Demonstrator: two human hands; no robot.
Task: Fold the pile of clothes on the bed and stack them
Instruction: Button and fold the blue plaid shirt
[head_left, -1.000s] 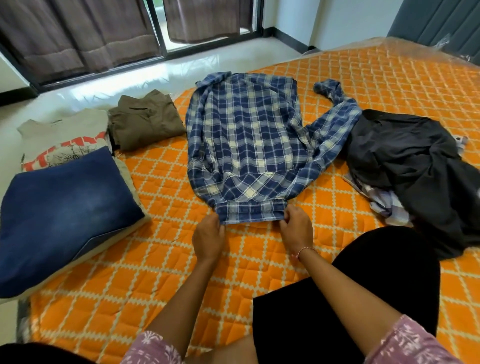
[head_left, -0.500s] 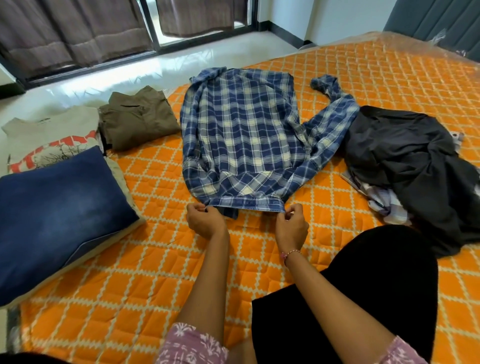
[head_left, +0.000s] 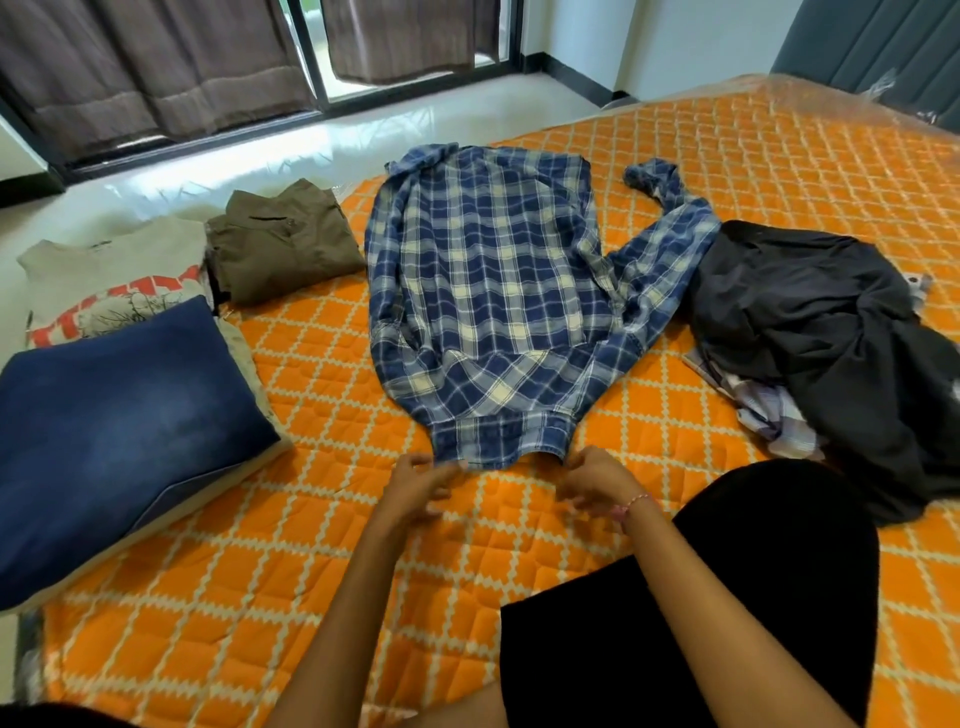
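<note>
Blue plaid cotton lay just past the fingertips: the collar band of the plaid shirt (head_left: 493, 291) sat nearest the person, its near edge touching or almost touching both hands. The left hand (head_left: 418, 486) hovered at the band's left corner with fingers loosely spread and lightly curled, holding nothing that could be made out; the right hand (head_left: 597, 480) hovered at the right corner in much the same relaxed pose, though motion blur made it hard to say whether a fingertip brushed the cloth. Neither hand pinched the fabric.

From there the shirt ran away from the person, back side up and spread flat on the orange quilted bed (head_left: 779, 171), probably so its body could be squared before folding. One sleeve (head_left: 670, 244) trailed off to the right and looked not yet folded in, its cuff curled near the far edge. Just right of that sleeve sat the unfolded pile (head_left: 831, 338), dark garments heaped over a pale checked one. On the left, apart from the shirt, finished pieces waited: folded jeans (head_left: 124, 415) resting on a printed T-shirt (head_left: 114, 280), and a folded olive garment (head_left: 285, 249) beside them.
</note>
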